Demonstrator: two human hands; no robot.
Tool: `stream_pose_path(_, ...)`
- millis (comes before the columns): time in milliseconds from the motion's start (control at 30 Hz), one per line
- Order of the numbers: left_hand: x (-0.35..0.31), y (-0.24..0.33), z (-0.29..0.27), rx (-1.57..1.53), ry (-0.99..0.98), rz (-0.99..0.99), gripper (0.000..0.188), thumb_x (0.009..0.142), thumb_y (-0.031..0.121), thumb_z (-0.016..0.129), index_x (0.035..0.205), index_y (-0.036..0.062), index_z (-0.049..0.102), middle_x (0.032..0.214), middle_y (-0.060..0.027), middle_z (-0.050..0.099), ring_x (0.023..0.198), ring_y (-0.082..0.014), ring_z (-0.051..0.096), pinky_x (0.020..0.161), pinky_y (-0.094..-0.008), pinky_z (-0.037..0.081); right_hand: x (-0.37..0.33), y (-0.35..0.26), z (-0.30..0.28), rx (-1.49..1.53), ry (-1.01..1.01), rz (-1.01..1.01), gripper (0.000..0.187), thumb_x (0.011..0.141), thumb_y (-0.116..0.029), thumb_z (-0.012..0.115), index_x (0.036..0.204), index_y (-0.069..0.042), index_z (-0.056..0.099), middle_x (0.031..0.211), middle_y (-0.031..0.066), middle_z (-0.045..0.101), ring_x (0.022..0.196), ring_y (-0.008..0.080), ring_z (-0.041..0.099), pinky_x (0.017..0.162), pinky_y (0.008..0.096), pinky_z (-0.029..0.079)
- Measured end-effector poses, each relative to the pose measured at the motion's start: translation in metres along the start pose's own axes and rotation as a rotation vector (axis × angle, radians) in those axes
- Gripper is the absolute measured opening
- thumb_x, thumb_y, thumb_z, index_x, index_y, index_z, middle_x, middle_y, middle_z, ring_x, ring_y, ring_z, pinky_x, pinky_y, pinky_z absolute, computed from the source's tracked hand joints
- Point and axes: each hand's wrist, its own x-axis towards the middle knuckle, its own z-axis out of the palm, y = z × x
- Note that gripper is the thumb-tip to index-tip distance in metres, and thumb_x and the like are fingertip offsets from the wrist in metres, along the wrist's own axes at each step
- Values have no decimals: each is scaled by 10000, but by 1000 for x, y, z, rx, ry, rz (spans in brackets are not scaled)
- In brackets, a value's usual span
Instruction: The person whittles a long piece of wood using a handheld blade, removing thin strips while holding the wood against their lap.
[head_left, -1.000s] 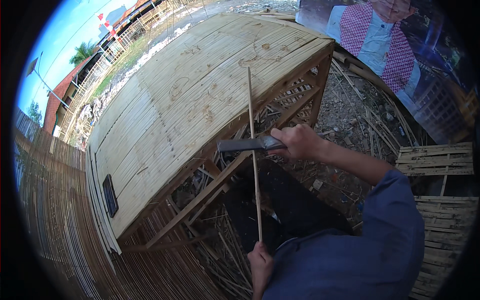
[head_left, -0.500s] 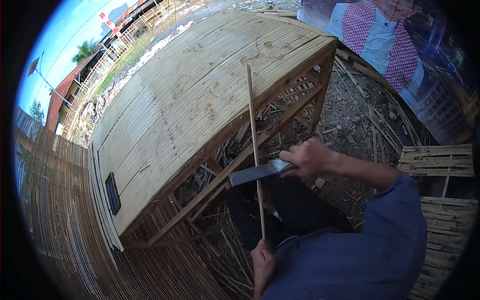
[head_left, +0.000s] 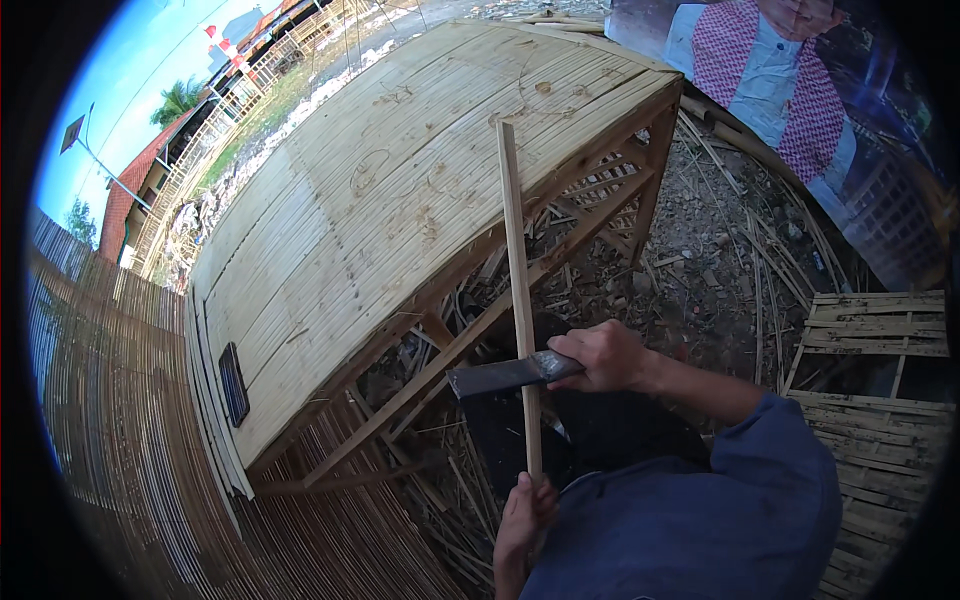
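Note:
My left hand [head_left: 524, 510] is closed around the lower end of a long, narrow bamboo strip [head_left: 516, 245], close to my body. From there the strip rises away from me, and its far end overlaps the bamboo-topped table [head_left: 330, 240] in view. My right hand [head_left: 605, 357] is closed on a machete [head_left: 490, 378] with a broad, dark, blunt-ended blade. That blade lies crosswise over the strip, a little above my left hand, pointing left. The machete's handle is mostly hidden in my fingers.
A dark phone-like slab [head_left: 233, 384] lies on the table's left end. Bamboo scraps litter the ground [head_left: 690, 270] under and beside the table. Slatted bamboo panels [head_left: 880, 450] are at the right, a bamboo screen [head_left: 130, 420] at the left, and a printed banner [head_left: 760, 90] at the far right.
The strip has turned so a wider face shows. The machete blade has come slightly down along it toward me and now shows a darker side. My right hand has moved slightly right and nearer.

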Motion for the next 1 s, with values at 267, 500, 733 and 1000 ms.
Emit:
stream_pose_path(267, 3, -8, 4, -14, 37, 27, 467, 958, 526, 313, 729, 125, 381, 571, 67, 279, 470, -54, 262, 439, -218, 231, -5, 6, -20, -145, -97, 27, 448, 774, -530, 625, 896, -101, 579, 589, 70, 544, 496, 256, 599, 424, 368, 480)
stream_pose_path(500, 1, -5, 9, -8, 34, -4, 480, 962, 527, 283, 718, 121, 363, 573, 64, 253, 473, -54, 224, 441, -231, 198, -10, 19, -19, -187, -47, 184, 453, 783, -555, 604, 813, -109, 532, 573, 59, 536, 519, 249, 615, 422, 366, 478)
stream_pose_path(733, 1, -8, -1, -2, 17, -3, 489, 937, 565, 328, 731, 124, 380, 574, 64, 273, 467, -55, 242, 441, -224, 239, -10, 21, -26, -160, -253, 65, 505, 803, -585, 547, 871, -86, 505, 585, 96, 542, 571, 309, 618, 475, 401, 488)
stream_pose_path(1000, 1, -9, 6, -4, 43, 8, 485, 954, 541, 297, 717, 122, 358, 578, 71, 248, 477, -49, 226, 443, -221, 209, 3, 27, -39, -237, -216, 111, 484, 810, -573, 542, 840, -93, 491, 591, 102, 566, 578, 319, 622, 469, 417, 491)
